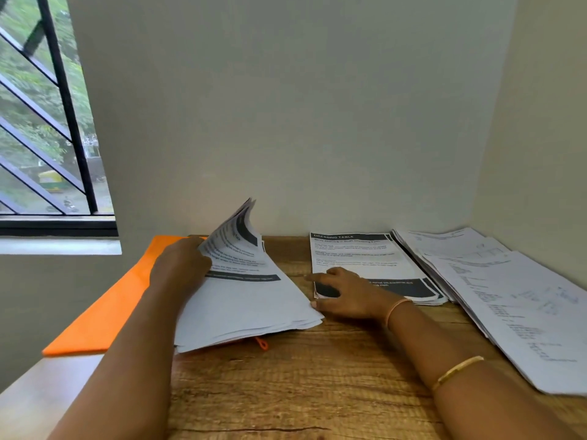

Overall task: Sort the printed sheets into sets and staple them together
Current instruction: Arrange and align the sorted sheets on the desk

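A thick stack of printed sheets (pixel 251 306) lies on an orange folder at the left of the wooden table. My left hand (pixel 181 265) grips the stack's upper left part and bends several top sheets upward, so they curl toward the wall. My right hand (pixel 346 293) rests between this stack and a second pile headed "DRESSING TABLE" (pixel 359 258), with fingers spread; the thumb touches the left stack's right edge and the index finger lies on the second pile's lower left corner. No stapler is visible.
An orange folder (pixel 104 309) sticks out past the table's left edge, its zip pull (pixel 262 343) showing under the stack. More white sheets (pixel 521 300) fan out along the right wall. A barred window (pixel 44 122) is at the upper left. The wooden table (pixel 301 382) has bare surface in front.
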A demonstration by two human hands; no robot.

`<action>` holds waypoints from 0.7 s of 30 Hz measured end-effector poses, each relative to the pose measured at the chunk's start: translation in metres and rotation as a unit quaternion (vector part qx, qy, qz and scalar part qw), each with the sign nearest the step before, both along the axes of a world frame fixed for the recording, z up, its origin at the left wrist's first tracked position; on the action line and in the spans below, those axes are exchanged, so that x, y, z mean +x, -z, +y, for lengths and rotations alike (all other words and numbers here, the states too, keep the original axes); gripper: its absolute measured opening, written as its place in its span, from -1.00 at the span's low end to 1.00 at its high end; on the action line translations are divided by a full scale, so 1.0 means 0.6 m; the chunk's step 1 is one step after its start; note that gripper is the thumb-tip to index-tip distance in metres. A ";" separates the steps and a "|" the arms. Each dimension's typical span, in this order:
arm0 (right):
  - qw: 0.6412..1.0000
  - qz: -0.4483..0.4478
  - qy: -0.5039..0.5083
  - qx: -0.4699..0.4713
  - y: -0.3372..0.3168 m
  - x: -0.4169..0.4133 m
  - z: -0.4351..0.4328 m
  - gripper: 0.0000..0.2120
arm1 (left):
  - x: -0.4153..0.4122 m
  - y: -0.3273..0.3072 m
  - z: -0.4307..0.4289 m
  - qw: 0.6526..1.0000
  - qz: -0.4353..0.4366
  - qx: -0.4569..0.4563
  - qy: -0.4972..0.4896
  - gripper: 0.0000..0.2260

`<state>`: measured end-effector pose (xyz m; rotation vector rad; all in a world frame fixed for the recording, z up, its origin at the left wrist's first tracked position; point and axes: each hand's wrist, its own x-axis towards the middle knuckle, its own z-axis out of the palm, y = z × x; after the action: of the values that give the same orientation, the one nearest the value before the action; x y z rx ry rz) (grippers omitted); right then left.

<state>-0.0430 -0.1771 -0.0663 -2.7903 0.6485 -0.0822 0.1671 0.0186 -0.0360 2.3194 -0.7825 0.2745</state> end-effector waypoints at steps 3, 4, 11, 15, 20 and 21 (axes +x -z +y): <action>1.000 -0.013 -0.003 -0.001 0.003 0.003 -0.003 -0.62 | -0.002 0.000 -0.002 1.000 -0.001 -0.006 -0.001 -0.84; 1.000 -0.018 -0.009 0.003 0.002 0.003 -0.002 -0.66 | -0.002 0.000 -0.003 1.000 -0.003 -0.004 -0.001 -0.84; 0.999 -0.023 -0.043 -0.009 -0.001 0.004 0.001 -0.79 | -0.005 0.002 -0.007 1.000 0.000 -0.007 -0.001 -0.83; 0.996 -0.077 -0.033 0.021 -0.006 -0.002 -0.001 -0.83 | -0.006 0.002 -0.006 1.000 0.000 -0.011 0.001 -0.83; 0.995 -0.099 0.006 0.012 -0.009 -0.014 -0.006 -0.74 | -0.007 0.004 -0.009 1.000 0.014 -0.020 0.010 -0.83; 0.994 -0.105 0.019 0.012 -0.009 -0.013 -0.006 -0.69 | -0.007 0.004 -0.010 0.999 0.021 -0.021 0.012 -0.85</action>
<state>-0.0509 -0.1810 -0.0610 -2.6965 0.6446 -0.3682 0.1628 0.0123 -0.0385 2.2669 -0.7766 0.2289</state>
